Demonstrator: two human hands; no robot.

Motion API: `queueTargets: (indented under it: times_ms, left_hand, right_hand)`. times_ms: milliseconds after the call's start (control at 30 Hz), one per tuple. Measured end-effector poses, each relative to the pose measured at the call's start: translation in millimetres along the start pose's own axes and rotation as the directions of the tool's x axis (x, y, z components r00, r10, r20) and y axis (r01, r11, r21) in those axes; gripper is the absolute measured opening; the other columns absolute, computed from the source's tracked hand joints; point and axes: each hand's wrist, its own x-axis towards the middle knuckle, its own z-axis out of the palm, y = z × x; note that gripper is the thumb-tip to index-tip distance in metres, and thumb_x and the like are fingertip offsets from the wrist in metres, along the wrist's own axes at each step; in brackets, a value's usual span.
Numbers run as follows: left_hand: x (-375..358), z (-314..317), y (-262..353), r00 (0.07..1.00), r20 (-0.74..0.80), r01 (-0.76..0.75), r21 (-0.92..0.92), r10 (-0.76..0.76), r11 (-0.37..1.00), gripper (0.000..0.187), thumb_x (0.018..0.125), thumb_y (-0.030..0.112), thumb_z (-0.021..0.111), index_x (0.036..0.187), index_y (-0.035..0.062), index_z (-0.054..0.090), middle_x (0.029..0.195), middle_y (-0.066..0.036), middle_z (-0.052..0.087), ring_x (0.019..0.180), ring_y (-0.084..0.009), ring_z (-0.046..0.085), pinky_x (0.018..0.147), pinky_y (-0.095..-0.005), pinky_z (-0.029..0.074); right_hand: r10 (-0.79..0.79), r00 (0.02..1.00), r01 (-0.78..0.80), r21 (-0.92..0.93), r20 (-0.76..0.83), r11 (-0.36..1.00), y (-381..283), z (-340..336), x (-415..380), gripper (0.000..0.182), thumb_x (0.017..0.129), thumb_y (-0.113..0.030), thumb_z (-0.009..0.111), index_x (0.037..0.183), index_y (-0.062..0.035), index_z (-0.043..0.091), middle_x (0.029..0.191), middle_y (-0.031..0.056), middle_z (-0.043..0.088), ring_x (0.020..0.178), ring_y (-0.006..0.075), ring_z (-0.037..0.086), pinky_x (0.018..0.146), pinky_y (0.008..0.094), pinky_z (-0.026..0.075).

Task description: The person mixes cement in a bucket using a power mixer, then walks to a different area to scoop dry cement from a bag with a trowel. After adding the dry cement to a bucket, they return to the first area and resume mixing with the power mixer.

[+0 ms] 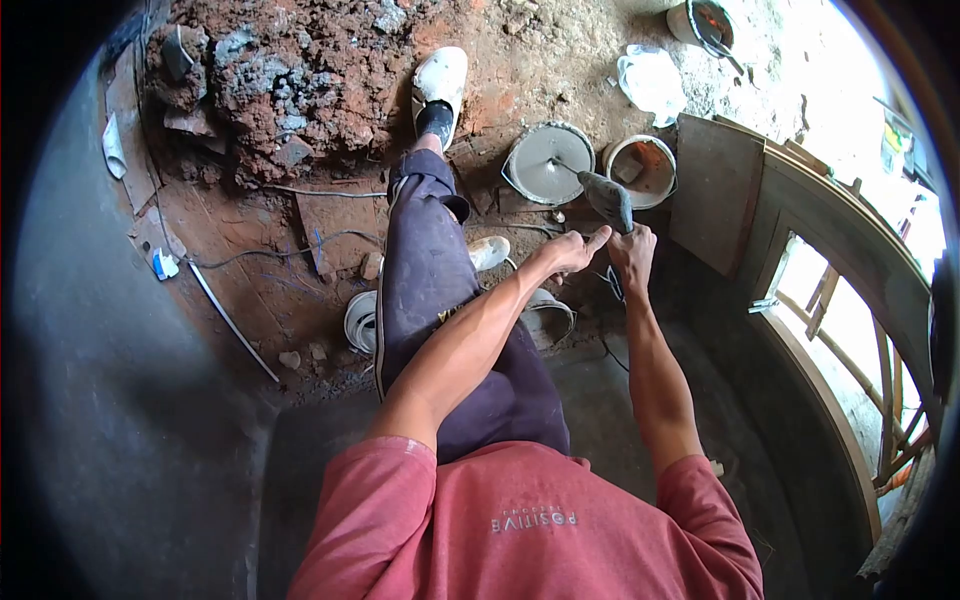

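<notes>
The drill (pixel 607 198) is sitting in your right hand (pixel 632 252), whose fingers are wrapping tight around its grip. Its shaft is reaching forward and down into the grey bucket (pixel 547 163), which is standing on the dirt floor (pixel 500 60) just ahead of your hands. That bucket is holding a smooth grey mix that is filling it close to the rim. Your left hand (pixel 570 250) is lying just beside the right one, touching the drill's rear, with the forefinger pointing out toward it and the other fingers curling in; you cannot tell whether they are actually gripping anything.

Just right of the grey bucket, a second bucket (pixel 641 170) is standing with an orange inside wall and a pale lump of something in its bottom. Farther off, near the top edge, a third bucket (pixel 700 20) is showing a reddish inside with a tool handle leaning out of it. A white bag (pixel 650 80) is lying crumpled between the far bucket and the near pair.

Your leg (pixel 430 270) in dark trousers is stretching forward, the white shoe (pixel 440 80) resting beside a rubble heap (pixel 270 80). A wooden board (pixel 715 195) is leaning at the right, next to the window frame (pixel 830 330).
</notes>
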Motion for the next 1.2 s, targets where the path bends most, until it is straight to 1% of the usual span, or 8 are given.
queueTargets:
  times_ms: [67,600,667,700,767,1000,1067,1200]
  left_hand:
    - [2,2,-2,1.0,-0.007,-0.023,-0.082,0.023,0.996,0.102,0.083,0.085,0.017,0.056,-0.0056,0.054,0.055,-0.015,0.055,0.048,-0.027,0.061,0.044,-0.0375,0.055]
    - [-6,-3,1,0.999,0.025,-0.032,-0.116,0.035,0.993,0.104,0.084,0.083,0.019,0.06,-0.0103,0.058,0.054,-0.017,0.055,0.049,-0.0294,0.063,0.046,-0.0415,0.057]
    - [-11,-6,2,0.981,0.014,-0.196,0.036,0.196,0.98,0.109,0.088,0.079,0.013,0.081,-0.0152,0.066,0.069,-0.029,0.064,0.065,-0.0353,0.07,0.058,-0.0449,0.058]
    - [-11,-4,4,0.981,0.017,-0.196,0.036,0.196,0.98,0.109,0.088,0.079,0.013,0.081,-0.0152,0.066,0.069,-0.029,0.064,0.065,-0.0353,0.07,0.058,-0.0449,0.058]
    - [-8,-3,9,0.998,0.043,0.048,-0.052,-0.046,0.997,0.11,0.088,0.079,0.013,0.082,-0.0166,0.066,0.07,-0.03,0.064,0.067,-0.0365,0.07,0.058,-0.0452,0.057]
    - [-7,-4,7,1.0,-0.021,-0.01,-0.023,0.009,1.0,0.111,0.087,0.08,0.013,0.078,-0.0176,0.065,0.071,-0.031,0.065,0.065,-0.0359,0.07,0.058,-0.0444,0.058]
    - [-8,-6,6,0.999,0.035,0.006,-0.108,-0.002,0.994,0.104,0.081,0.087,0.02,0.06,-0.0087,0.055,0.055,-0.017,0.055,0.047,-0.0274,0.063,0.044,-0.0386,0.055]
    - [-7,-4,6,0.999,0.031,0.016,-0.104,-0.012,0.994,0.102,0.081,0.086,0.019,0.058,-0.0072,0.054,0.056,-0.017,0.055,0.047,-0.0272,0.063,0.043,-0.0385,0.055]
  right_hand:
    - [-0.011,1.0,0.011,0.001,-0.002,1.0,0,-2,-1,0.029,0.072,-0.023,0.06,0.065,0.0056,0.06,0.065,0.0284,0.058,0.066,0.0462,0.059,0.067,0.0485,0.048]
    - [-0.024,0.999,0.025,0.016,-0.04,1.0,-5,-5,-3,0.032,0.073,-0.024,0.062,0.067,0.0072,0.06,0.062,0.0286,0.057,0.062,0.0458,0.06,0.061,0.0463,0.048]
    - [-0.054,0.997,0.054,-0.001,-0.058,0.999,-2,-4,-2,0.033,0.073,-0.025,0.063,0.067,0.0072,0.061,0.062,0.0285,0.057,0.062,0.0455,0.06,0.06,0.0459,0.048]
    - [-0.024,0.999,0.024,0.002,-0.028,1.0,-2,-5,-3,0.033,0.074,-0.025,0.063,0.068,0.0073,0.061,0.062,0.0285,0.057,0.062,0.0452,0.06,0.06,0.0457,0.048]
    - [0.003,1.0,-0.003,0.005,0.0,1.0,-5,-7,-2,0.034,0.074,-0.026,0.064,0.068,0.0075,0.061,0.062,0.0286,0.057,0.062,0.045,0.061,0.06,0.0456,0.048]
    - [0.031,0.999,-0.031,0.024,0.014,0.999,-6,-8,-6,0.036,0.076,-0.027,0.064,0.07,0.0076,0.062,0.063,0.029,0.058,0.065,0.0442,0.063,0.06,0.0445,0.049]
    - [0.038,0.999,-0.038,0.033,0.013,0.999,-7,-8,-6,0.036,0.076,-0.027,0.064,0.07,0.0076,0.062,0.063,0.0289,0.058,0.065,0.0442,0.063,0.06,0.0445,0.049]
    - [0.028,1.0,-0.028,0.016,0.008,0.999,-5,-6,-5,0.036,0.076,-0.028,0.064,0.07,0.0079,0.062,0.063,0.0288,0.058,0.064,0.0446,0.062,0.06,0.0447,0.049]
